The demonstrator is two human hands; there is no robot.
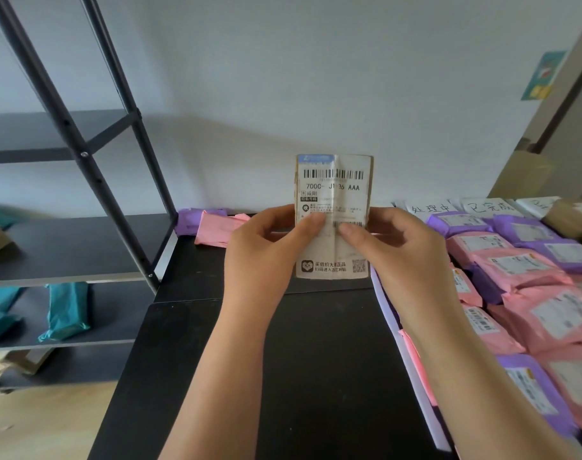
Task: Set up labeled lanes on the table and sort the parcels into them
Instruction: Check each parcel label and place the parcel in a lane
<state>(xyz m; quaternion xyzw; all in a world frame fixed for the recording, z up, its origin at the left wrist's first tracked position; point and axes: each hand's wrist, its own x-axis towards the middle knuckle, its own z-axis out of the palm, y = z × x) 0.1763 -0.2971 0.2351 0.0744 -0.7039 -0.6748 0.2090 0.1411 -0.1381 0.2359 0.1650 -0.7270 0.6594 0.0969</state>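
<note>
1. Black table (316, 360), pale wall behind: a small flat parcel (334, 190) is held upright, long axis vertical, label towards the camera.
2. Left hand (263, 250) and right hand (405, 254) pinch its lower half, thumbs in front.
3. Handwritten lane labels (430, 208) and glossy pink and purple mailers (522, 270) lie beyond the right hand, the nearer one.
4. The parcel's creased wrap is possibly paper.

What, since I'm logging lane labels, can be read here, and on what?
"700C-" and "AAA", middle creased: white shipping label on held tan cardboard parcel.
"处理中": white paper lane sign.
"已完成": neighbouring white paper sign.
Labels on pink mailers and purple mailers: too blurred.
</note>
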